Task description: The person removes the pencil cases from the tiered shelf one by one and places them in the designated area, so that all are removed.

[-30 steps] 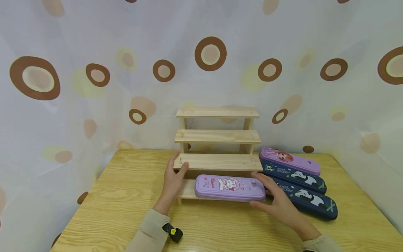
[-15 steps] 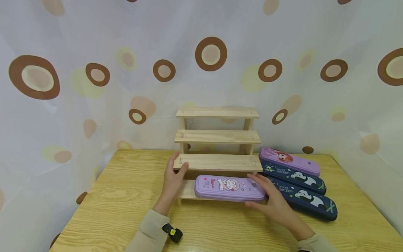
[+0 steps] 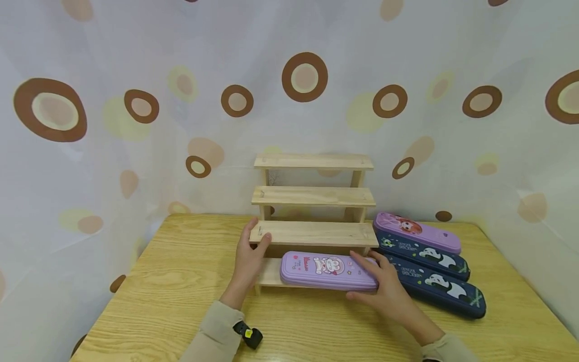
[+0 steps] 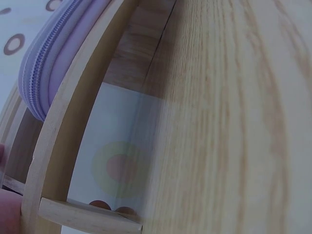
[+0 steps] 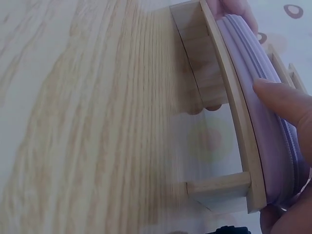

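Observation:
A light purple pencil case (image 3: 312, 269) with a cartoon print lies on the lowest step of a pale wooden tiered rack (image 3: 312, 232). My right hand (image 3: 388, 289) holds the case's right end, with fingers over its top and the thumb at its front. In the right wrist view that thumb (image 5: 285, 100) touches the zipped side of the pencil case (image 5: 258, 112). At the rack's left side, my left hand (image 3: 250, 256) grips the end of the second step from the bottom, thumb on the board. The left wrist view shows the case's zipped left end (image 4: 53, 58) on the step.
Right of the rack lie two dark blue panda pencil cases (image 3: 441, 286) and another purple one (image 3: 420, 234), side by side. The wood-grain table (image 3: 190, 281) runs in front. A patterned curtain (image 3: 226, 130) hangs close behind the rack.
My right hand has slid left along the purple pencil case, now covering more of its right end. The left hand, rack and case look nearly unmoved.

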`<move>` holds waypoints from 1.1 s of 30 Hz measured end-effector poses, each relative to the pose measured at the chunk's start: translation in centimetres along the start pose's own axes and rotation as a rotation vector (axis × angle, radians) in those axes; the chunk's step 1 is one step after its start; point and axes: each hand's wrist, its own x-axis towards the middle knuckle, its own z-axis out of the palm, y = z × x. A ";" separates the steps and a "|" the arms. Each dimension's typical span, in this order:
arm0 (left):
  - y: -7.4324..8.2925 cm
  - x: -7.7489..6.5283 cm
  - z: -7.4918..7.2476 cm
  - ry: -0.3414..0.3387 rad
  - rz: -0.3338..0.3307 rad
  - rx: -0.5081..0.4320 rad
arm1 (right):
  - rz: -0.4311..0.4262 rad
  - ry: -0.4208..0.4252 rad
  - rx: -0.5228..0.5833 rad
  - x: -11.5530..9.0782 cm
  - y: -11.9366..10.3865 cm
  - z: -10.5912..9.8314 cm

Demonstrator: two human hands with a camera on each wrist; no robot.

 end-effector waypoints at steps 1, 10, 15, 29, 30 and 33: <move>0.0 0.0 0.0 -0.002 0.002 0.000 | 0.012 -0.005 -0.006 0.0 -0.1 0.0; 0.0 0.0 0.0 -0.005 0.007 -0.004 | 0.023 -0.014 -0.087 0.0 -0.5 -0.1; 0.0 0.0 0.0 -0.007 0.011 -0.008 | 0.033 -0.038 -0.091 -0.3 -0.5 -0.4; 0.2 -0.1 -0.1 -0.003 0.007 0.005 | 0.025 -0.074 -0.113 -1.0 -1.0 -1.9; 0.2 -0.1 -0.1 -0.002 0.008 0.009 | 0.028 -0.081 -0.113 -1.1 -0.9 -2.0; -0.7 0.3 -0.1 0.003 0.002 0.009 | 0.046 -0.099 -0.109 -1.3 -0.9 -2.2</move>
